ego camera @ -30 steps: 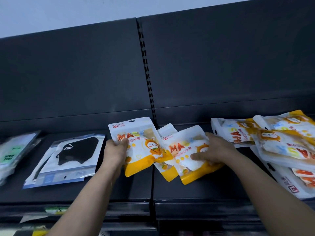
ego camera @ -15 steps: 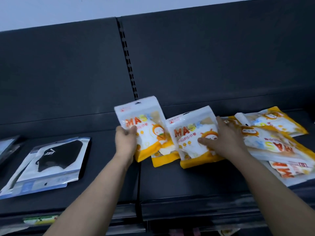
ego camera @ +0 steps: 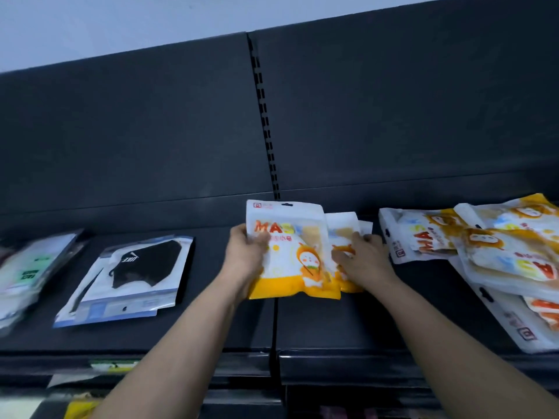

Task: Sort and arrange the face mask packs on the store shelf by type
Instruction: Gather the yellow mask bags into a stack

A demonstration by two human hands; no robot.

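My left hand (ego camera: 246,255) grips the left edge of a white and orange MASK pack (ego camera: 296,252) at the middle of the dark shelf (ego camera: 211,322). Under that pack lie other orange packs (ego camera: 348,228), pushed together into one stack. My right hand (ego camera: 361,258) holds the stack's right side with its fingers curled on the packs. A loose heap of the same orange packs (ego camera: 499,246) lies at the right. A clear pack with a black mask (ego camera: 133,267) lies at the left. Blurred white and green packs (ego camera: 27,270) sit at the far left.
A slotted upright (ego camera: 266,116) splits the dark back panel. The shelf's front edge (ego camera: 332,355) runs below my forearms, with a label strip (ego camera: 112,365) at the left. More goods show dimly on a lower level (ego camera: 78,409).
Both hands have come together, sliding the spread orange packs into one overlapping stack. The view has shifted, so the black mask pack and green packs show again at the left.
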